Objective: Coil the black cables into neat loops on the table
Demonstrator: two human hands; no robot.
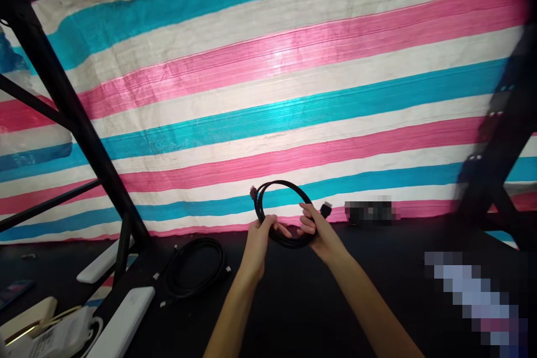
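A black cable (289, 183), coiled into a loop, is held up above the dark table between my two hands. My left hand (262, 235) pinches the lower left of the loop, thumb on top. My right hand (315, 230) is closed around the right side. One plug (326, 210), black with a metal tip, sticks out past my right hand. Another connector end (253, 193) points up at the upper left of the loop. On the table to the left lies a second coiled black cable (195, 267) with several light-coloured plug ends.
White power strips (126, 319) lie at the lower left, beside a white adapter with a cord (69, 333). A black metal frame post (79, 128) slants down on the left. Striped sheeting (268, 95) hangs behind the table (289, 302). Blurred patches cover things at right.
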